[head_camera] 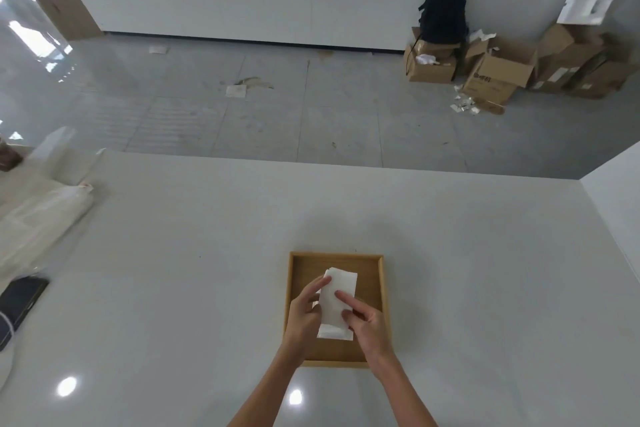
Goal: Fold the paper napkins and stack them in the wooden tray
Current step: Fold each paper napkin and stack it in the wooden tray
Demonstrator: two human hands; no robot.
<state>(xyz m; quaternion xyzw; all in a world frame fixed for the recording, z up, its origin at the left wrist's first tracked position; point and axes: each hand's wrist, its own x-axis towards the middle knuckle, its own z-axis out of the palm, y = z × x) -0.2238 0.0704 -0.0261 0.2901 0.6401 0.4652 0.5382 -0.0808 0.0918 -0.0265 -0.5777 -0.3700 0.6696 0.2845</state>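
A square wooden tray (375, 274) sits on the white table near its front middle. Over the tray I hold a folded white paper napkin (337, 288), a narrow rectangle lying lengthwise away from me. My left hand (304, 315) grips its left edge, thumb on top. My right hand (367, 321) pinches it from the right, the index finger lying flat across the paper. More white napkin (330, 333) shows under the held one, low in the tray, partly hidden by my hands.
White plastic bags (38, 211) lie at the table's left edge, with a dark flat object (20, 298) in front of them. Cardboard boxes (498, 73) and a black backpack (445, 10) stand on the floor at the far right.
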